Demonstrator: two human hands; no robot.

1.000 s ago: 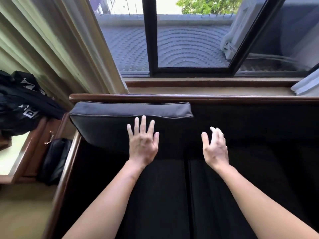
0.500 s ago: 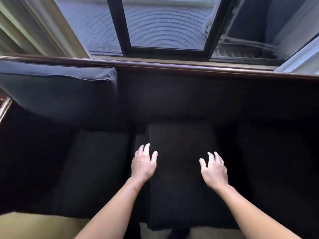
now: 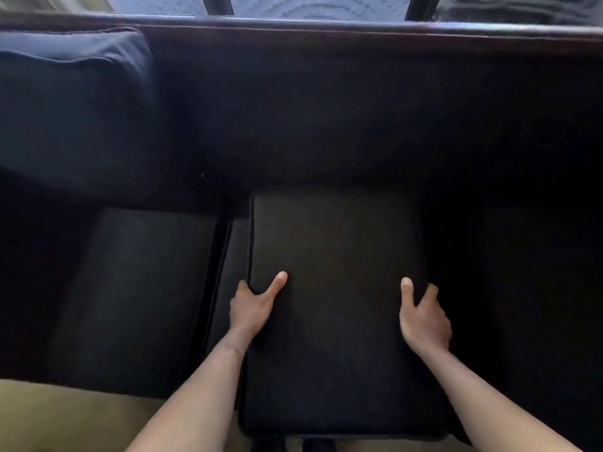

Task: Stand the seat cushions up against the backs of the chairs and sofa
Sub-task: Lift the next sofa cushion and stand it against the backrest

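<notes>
A dark seat cushion (image 3: pixel 336 243) lies in the middle of the sofa, its front end hanging past the seat edge. My left hand (image 3: pixel 253 305) grips its left side, thumb on top and fingers under the edge. My right hand (image 3: pixel 422 316) grips its right side the same way. At the far left another dark cushion (image 3: pixel 75 102) stands upright against the sofa back (image 3: pixel 326 102). Below that one the bare left seat (image 3: pixel 137 288) shows. The right part of the sofa is too dark to read.
A dark wooden rail (image 3: pixel 326 26) tops the sofa back, with a window (image 3: pixel 319 4) just behind it. Beige carpet (image 3: pixel 65 419) shows at the lower left in front of the sofa.
My view has dropped and shifted right from the upright left cushion. Both hands came down from open above the seat onto the middle cushion and closed on its sides.
</notes>
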